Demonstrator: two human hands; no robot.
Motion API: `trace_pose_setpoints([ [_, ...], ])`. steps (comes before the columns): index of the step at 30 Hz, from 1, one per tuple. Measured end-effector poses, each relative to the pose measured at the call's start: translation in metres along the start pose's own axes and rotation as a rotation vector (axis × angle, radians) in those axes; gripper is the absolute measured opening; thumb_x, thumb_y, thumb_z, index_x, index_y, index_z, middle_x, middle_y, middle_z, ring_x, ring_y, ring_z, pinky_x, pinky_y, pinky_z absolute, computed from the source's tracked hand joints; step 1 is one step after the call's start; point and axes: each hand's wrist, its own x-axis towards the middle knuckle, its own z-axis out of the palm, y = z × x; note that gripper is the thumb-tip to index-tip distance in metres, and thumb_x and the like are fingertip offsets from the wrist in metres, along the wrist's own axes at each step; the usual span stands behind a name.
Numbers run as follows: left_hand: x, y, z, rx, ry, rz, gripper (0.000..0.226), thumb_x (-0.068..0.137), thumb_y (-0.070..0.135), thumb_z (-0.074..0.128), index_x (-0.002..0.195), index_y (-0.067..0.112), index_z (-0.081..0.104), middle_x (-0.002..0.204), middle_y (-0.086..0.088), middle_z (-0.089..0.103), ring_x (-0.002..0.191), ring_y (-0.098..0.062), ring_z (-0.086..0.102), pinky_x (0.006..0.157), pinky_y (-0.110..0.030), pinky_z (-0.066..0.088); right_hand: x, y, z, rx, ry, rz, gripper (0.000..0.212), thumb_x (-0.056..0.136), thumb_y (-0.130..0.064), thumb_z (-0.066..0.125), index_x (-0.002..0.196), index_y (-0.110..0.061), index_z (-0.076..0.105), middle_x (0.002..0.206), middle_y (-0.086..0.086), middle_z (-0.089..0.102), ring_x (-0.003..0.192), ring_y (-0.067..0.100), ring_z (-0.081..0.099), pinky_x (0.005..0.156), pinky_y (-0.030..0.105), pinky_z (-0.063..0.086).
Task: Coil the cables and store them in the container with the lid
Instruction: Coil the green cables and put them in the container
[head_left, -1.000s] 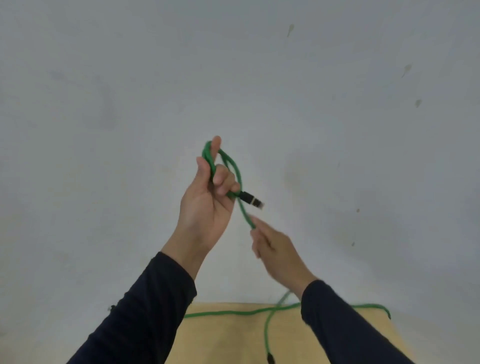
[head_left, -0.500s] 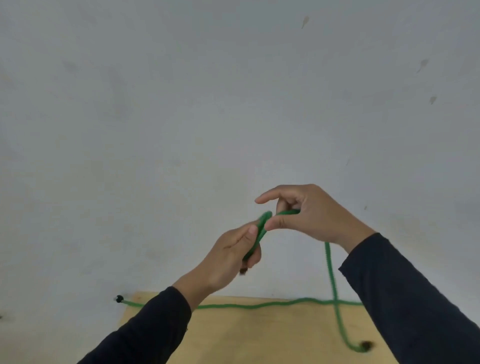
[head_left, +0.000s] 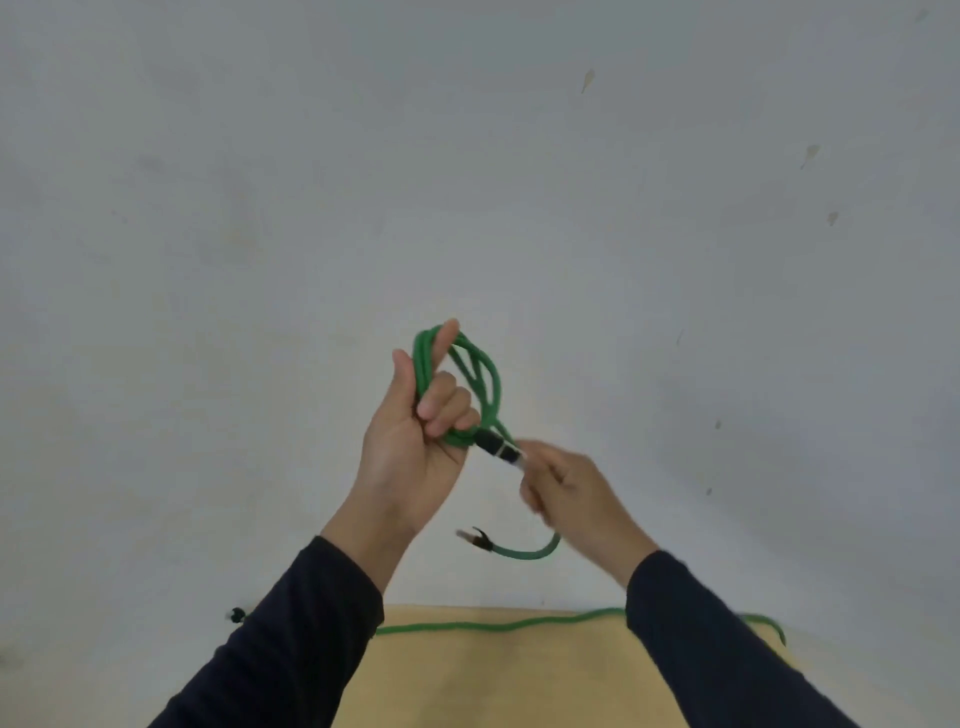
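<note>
Since half a second ago the left hand (head_left: 415, 441) has risen to mid-frame gripping several green loops, the free tail now short below the blurred right hand (head_left: 566, 488), which pinches the coiled cable (head_left: 485, 387), so this coil looks nearly done. Counted: two hands, two green cables, the second cable (head_left: 498, 625) lying on the table (head_left: 493, 686) at bottom; no container in view

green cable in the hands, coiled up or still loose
Mostly coiled: several loops of the green cable sit bunched in the left hand; a short tail with a plug hangs from the right hand.
</note>
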Motion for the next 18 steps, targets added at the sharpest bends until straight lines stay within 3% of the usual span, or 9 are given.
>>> trace_pose_setpoints([
  [2, 0.007, 0.005, -0.007, 0.225, 0.095, 0.087, 0.047, 0.097, 0.044, 0.026, 0.128, 0.019, 0.051, 0.048, 0.011, 0.029, 0.045, -0.005, 0.027, 0.052, -0.016, 0.033, -0.014, 0.002, 0.018, -0.085, -0.094, -0.001, 0.027, 0.096, -0.025, 0.042, 0.118, -0.032, 0.057, 0.058, -0.004, 0.046, 0.051, 0.009, 0.039, 0.052, 0.019, 0.034],
  [4, 0.008, 0.005, -0.015, 0.629, 0.186, 0.151, 0.042, 0.099, 0.041, 0.023, 0.130, 0.027, 0.049, 0.052, 0.010, 0.032, 0.049, -0.006, 0.030, 0.058, -0.017, 0.035, -0.024, -0.006, 0.028, -0.245, -0.179, -0.052, 0.033, 0.096, -0.025, 0.043, 0.128, -0.028, 0.048, 0.061, -0.005, 0.049, 0.052, 0.011, 0.042, 0.052, 0.020, 0.035],
  [7, 0.001, -0.003, -0.031, 1.122, 0.173, 0.220, 0.040, 0.099, 0.037, 0.024, 0.134, 0.030, 0.044, 0.060, 0.005, 0.041, 0.053, -0.004, 0.039, 0.057, -0.014, 0.042, -0.030, -0.027, 0.029, -0.402, -0.251, -0.133, 0.033, 0.096, -0.027, 0.042, 0.128, -0.027, 0.048, 0.076, -0.001, 0.063, 0.063, 0.015, 0.054, 0.064, 0.025, 0.044],
  [9, -0.008, -0.010, -0.043, 1.168, 0.119, 0.174, 0.040, 0.098, 0.043, 0.027, 0.128, 0.029, 0.049, 0.060, 0.005, 0.044, 0.058, -0.006, 0.044, 0.060, -0.018, 0.046, -0.029, -0.044, 0.022, -0.408, -0.244, -0.190, 0.029, 0.094, -0.026, 0.047, 0.122, -0.027, 0.056, 0.098, -0.005, 0.070, 0.078, 0.005, 0.062, 0.077, 0.020, 0.047],
  [11, -0.019, -0.018, -0.049, 1.137, 0.040, 0.077, 0.039, 0.096, 0.047, 0.031, 0.109, 0.025, 0.060, 0.057, 0.005, 0.046, 0.065, -0.011, 0.050, 0.064, -0.024, 0.048, -0.024, -0.058, 0.010, -0.398, -0.227, -0.237, 0.026, 0.089, -0.025, 0.057, 0.114, -0.030, 0.062, 0.092, -0.014, 0.070, 0.071, -0.010, 0.058, 0.072, 0.005, 0.040],
  [14, -0.034, -0.025, -0.044, 1.001, -0.092, -0.093, 0.035, 0.092, 0.040, 0.035, 0.073, 0.025, 0.060, 0.051, 0.002, 0.043, 0.049, -0.015, 0.041, 0.050, -0.026, 0.040, -0.011, -0.066, -0.016, -0.311, -0.173, -0.167, 0.037, 0.075, -0.025, 0.073, 0.110, -0.035, 0.064, 0.071, -0.012, 0.059, 0.056, -0.002, 0.051, 0.063, 0.007, 0.037],
  [18, -0.039, -0.024, -0.032, 0.795, -0.227, -0.258, 0.034, 0.090, 0.039, 0.040, 0.063, 0.018, 0.044, 0.044, 0.008, 0.031, 0.041, -0.010, 0.023, 0.044, -0.021, 0.023, -0.006, -0.065, -0.028, -0.183, -0.177, -0.161, 0.046, 0.066, -0.029, 0.079, 0.109, -0.039, 0.064, 0.094, -0.009, 0.056, 0.046, 0.001, 0.039, 0.057, 0.007, 0.035],
])
